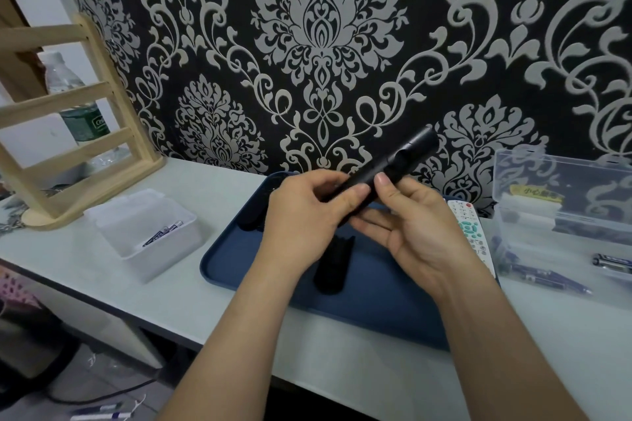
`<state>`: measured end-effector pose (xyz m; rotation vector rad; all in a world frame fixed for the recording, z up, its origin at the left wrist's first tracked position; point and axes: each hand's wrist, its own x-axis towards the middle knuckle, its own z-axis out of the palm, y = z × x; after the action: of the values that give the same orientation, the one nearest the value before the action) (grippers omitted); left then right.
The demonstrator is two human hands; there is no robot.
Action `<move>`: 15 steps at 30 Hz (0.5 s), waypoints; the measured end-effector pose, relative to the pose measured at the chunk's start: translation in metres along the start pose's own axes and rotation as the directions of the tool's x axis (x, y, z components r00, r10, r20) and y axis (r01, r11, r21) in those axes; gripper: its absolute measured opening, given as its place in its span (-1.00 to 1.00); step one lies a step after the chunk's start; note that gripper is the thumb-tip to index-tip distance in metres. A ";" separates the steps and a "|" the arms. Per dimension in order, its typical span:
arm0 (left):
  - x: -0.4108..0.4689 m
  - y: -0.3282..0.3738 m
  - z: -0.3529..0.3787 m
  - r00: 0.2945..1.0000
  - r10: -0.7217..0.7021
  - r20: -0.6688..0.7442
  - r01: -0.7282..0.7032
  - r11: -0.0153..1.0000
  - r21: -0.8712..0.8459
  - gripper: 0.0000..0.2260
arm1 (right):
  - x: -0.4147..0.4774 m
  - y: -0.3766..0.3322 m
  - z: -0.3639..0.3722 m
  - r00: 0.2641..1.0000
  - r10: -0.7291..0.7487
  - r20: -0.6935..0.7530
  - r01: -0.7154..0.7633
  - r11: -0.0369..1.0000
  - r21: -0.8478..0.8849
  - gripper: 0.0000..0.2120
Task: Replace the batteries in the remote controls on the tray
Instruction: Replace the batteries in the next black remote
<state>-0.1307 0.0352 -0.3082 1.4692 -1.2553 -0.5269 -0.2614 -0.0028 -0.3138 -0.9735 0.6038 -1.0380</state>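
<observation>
Both hands hold a slim black remote control [400,157] up above the dark blue tray [239,249]. My left hand [304,212] grips its near end, fingers curled round it. My right hand [410,225] cradles its middle, the thumb pressing on top. A loose black piece, probably a battery cover [333,267], lies on the tray under my hands. Another black remote [251,222] shows at the tray's back left, mostly hidden. A white remote [473,236] with coloured buttons lies at the tray's right edge.
A small white box [143,232] with batteries [164,232] in it stands left of the tray. A clear plastic box [564,215] with batteries [547,278] stands at the right. A wooden rack [68,133] and a water bottle [78,106] are at the back left. The patterned wall is close behind.
</observation>
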 end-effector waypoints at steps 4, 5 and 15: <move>0.000 -0.002 -0.003 0.995 -0.096 -0.029 0.092 0.989 -0.115 -0.95 | 0.000 0.001 0.000 1.000 -0.013 -0.009 0.012 0.999 -0.051 -0.85; 0.000 -0.002 -0.003 0.995 -0.099 -0.022 0.096 0.989 -0.115 -0.92 | 0.000 0.002 0.001 1.000 -0.016 -0.015 0.015 0.998 -0.055 -0.85; -0.001 -0.008 0.006 0.991 -0.126 -0.052 0.125 0.992 -0.030 -0.76 | 0.003 0.010 0.005 0.941 -0.186 -0.282 0.137 0.973 -0.184 -0.79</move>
<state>-0.1327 0.0325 -0.3174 1.5370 -1.1143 -0.5815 -0.2522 -0.0020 -0.3204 -1.0287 0.8789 -1.3126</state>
